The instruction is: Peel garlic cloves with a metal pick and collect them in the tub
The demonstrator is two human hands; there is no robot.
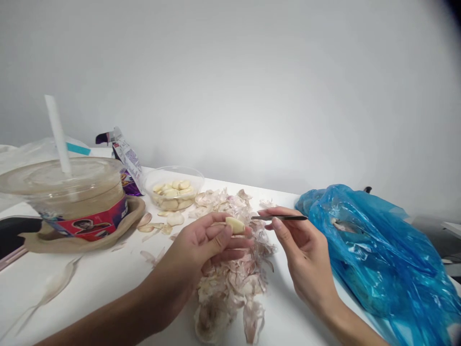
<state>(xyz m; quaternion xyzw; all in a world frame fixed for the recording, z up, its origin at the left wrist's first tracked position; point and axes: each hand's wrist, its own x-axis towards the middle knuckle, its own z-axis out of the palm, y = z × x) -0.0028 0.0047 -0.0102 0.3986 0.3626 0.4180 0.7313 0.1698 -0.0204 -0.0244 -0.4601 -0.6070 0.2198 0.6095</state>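
Observation:
Between the thumb and fingers of my left hand (212, 240) is a peeled, pale yellow garlic clove (236, 226). My right hand (304, 247) pinches a thin dark pointed tool (284, 217); whether it is a small blade or tweezers I cannot tell. Its tip points left toward the clove, a small gap apart from it. Below and behind both hands lies a heap of papery garlic skins (248, 276). A clear round plastic bowl (196, 180) with several peeled cloves stands behind my left hand, and loose cloves (175, 219) rest in front of it.
At left, a large iced drink cup (86, 206) with a white straw (57, 134) sits in a cardboard holder (90, 245). A purple snack wrapper (127, 166) stands behind it. A blue plastic bag (374, 254) fills the right side. The wall (252, 96) borders the white table (144, 298).

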